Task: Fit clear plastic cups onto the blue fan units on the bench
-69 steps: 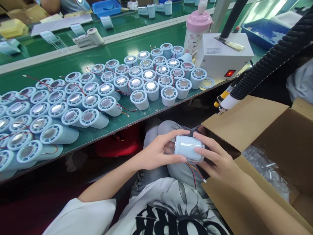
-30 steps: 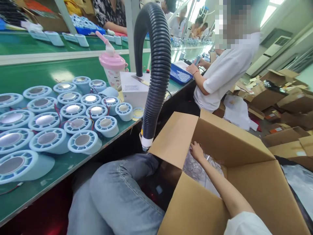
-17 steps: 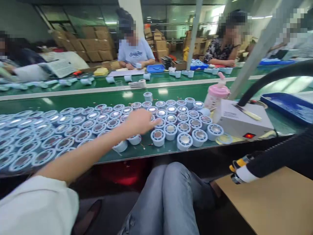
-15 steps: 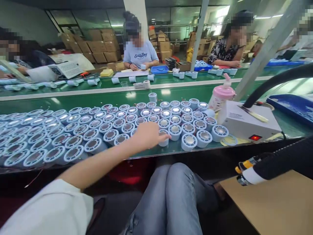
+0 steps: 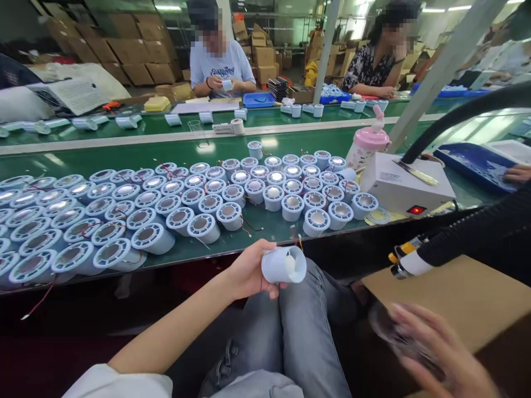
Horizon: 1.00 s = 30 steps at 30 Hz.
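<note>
My left hand (image 5: 249, 272) is wrapped around a light blue fan housing (image 5: 277, 266), tilted so its open end faces right. A white rounded core shows inside that end, and thin wires stick up behind it. The housing is held above my lap, just off the bench edge. At the lower right, my right hand (image 5: 443, 348) is smeared by motion, its fingers around a see-through, dark-looking round piece (image 5: 388, 331) whose kind I cannot make out. Rows of similar blue housings (image 5: 203, 228) stand on the green bench, many with red and black wires.
A grey box with a lit red switch (image 5: 415, 185) stands at the bench's right, beside a pink-lidded cup (image 5: 369, 145). A black hose (image 5: 473, 243) with a white nozzle hangs above a cardboard box (image 5: 452, 298). Co-workers (image 5: 222, 66) sit across the belt.
My left hand has lifted a fan housing from the front of the rows and brought it toward me over my lap. My right hand has come into view at the lower right. The view has tilted down.
</note>
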Each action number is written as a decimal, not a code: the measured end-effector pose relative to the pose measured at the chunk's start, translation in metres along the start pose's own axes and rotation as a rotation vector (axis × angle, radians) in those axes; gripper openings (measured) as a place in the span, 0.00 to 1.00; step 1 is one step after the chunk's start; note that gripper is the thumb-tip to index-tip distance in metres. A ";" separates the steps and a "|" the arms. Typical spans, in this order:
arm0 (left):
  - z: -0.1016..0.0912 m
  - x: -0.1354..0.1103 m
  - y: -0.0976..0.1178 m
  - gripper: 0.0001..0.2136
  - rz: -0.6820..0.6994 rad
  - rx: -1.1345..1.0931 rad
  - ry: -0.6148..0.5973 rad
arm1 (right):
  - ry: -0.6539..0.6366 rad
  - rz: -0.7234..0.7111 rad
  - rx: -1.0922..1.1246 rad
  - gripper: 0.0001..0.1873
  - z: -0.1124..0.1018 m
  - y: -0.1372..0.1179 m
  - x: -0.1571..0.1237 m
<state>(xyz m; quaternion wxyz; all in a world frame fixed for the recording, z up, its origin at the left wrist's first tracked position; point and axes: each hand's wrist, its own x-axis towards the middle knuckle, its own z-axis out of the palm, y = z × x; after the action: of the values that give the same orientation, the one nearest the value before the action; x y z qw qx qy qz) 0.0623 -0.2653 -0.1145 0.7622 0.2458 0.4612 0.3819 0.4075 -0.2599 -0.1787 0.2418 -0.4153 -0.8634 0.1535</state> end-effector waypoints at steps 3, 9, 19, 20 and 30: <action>0.013 0.014 -0.021 0.24 -0.199 0.065 -0.098 | 0.012 -0.261 -0.087 0.27 0.005 -0.052 0.028; 0.023 0.017 -0.025 0.17 -0.138 0.343 -0.189 | -0.083 -0.167 -0.176 0.21 0.015 -0.082 0.073; 0.026 0.006 -0.037 0.22 0.513 0.943 -0.020 | -0.344 0.145 0.536 0.13 0.001 -0.072 0.067; 0.025 0.007 -0.041 0.27 0.552 0.954 -0.011 | -0.316 0.174 0.575 0.15 0.001 -0.072 0.066; 0.019 0.012 -0.053 0.33 0.486 0.736 -0.217 | -0.159 0.374 0.988 0.09 0.006 -0.062 0.061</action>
<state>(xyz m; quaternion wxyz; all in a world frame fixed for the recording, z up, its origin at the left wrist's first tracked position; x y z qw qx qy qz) 0.1017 -0.2872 -0.1505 0.5565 0.6401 0.4125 0.3323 0.3311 -0.2494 -0.1373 0.3109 -0.3856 -0.6152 0.6134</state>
